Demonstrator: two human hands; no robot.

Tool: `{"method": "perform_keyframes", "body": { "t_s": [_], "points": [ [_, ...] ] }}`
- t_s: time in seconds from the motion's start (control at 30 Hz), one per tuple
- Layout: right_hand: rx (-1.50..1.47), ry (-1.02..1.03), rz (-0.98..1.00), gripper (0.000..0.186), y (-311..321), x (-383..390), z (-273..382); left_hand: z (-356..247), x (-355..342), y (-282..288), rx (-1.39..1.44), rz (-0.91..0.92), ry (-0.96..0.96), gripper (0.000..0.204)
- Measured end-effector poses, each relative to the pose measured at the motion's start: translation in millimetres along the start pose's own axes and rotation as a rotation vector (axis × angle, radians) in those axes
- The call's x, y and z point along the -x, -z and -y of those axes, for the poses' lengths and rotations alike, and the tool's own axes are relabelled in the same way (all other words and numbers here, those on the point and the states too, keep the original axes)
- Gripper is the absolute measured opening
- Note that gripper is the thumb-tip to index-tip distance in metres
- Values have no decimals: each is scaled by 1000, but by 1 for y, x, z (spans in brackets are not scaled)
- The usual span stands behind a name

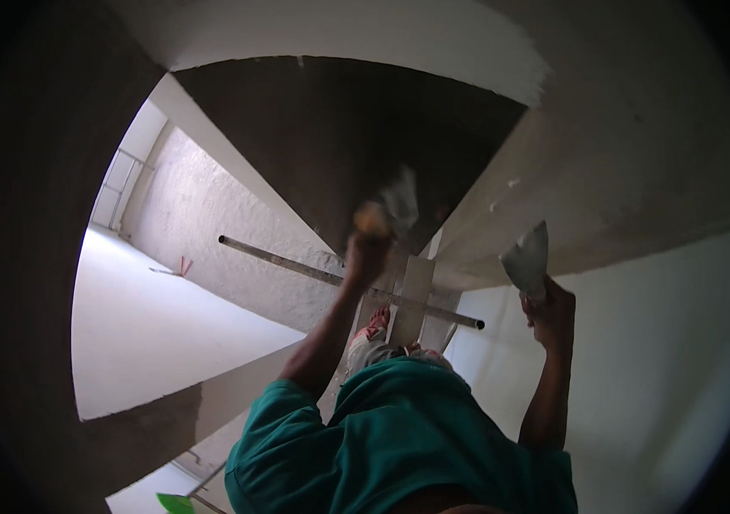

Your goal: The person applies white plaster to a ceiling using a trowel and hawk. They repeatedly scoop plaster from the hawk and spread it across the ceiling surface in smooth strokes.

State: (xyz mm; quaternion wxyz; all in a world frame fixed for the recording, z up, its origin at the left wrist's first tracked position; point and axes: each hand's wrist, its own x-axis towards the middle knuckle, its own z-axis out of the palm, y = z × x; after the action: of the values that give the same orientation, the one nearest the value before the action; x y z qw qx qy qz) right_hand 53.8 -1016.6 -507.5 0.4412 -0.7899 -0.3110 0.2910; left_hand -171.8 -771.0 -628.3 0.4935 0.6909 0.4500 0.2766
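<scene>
1. Grip, right: fingers of the right hand [551,315] wrap the lower part of a putty knife [526,260], whose broad grey blade points upward and stands clear of the left-hand tool. I judge this hold firm; a turned wrist or a slick handle could let the blade twist.

2. Grip, left: I see the left hand [371,255] closed around a blurred tool [400,201] with a pale blade-like part and an orange-brown part near the fist. Its exact kind I cannot tell. It appears in front of the dark surface [339,128]; from my single view, contact is unclear. Pressed at too steep an angle, its edge could gouge that surface.

3. Footing: one foot [379,319] shows below the left hand, beside a pale plank [417,287]. I would count imbalance as the chief hazard, caused by reaching too far with both hands occupied.

4. Obstacle: a metal pipe [283,261] crosses the view between the left forearm and the foot's surroundings. Whether it bears on the plank I cannot tell. Snagging a leg against it could cost balance, and a dropped tool could strike the foot.
</scene>
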Motion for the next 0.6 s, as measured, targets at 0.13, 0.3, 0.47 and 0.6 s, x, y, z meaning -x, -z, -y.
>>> {"method": "perform_keyframes", "body": {
  "t_s": [0.13,0.3,0.47,0.6],
  "points": [
    [70,-23,-13,23,-13,1,-36,-11,-57,74,594,-556,-297,19],
    [16,-131,13,17,-35,13,-63,-17,-140,139,1203,-572,-400,44],
    [90,-168,-1,16,-39,16,-57,-32,-216,141,1211,-601,-514,33],
    [96,-153,-24,14,-39,14,-48,-48,-236,136,1264,-626,-588,25]
  ]
}}
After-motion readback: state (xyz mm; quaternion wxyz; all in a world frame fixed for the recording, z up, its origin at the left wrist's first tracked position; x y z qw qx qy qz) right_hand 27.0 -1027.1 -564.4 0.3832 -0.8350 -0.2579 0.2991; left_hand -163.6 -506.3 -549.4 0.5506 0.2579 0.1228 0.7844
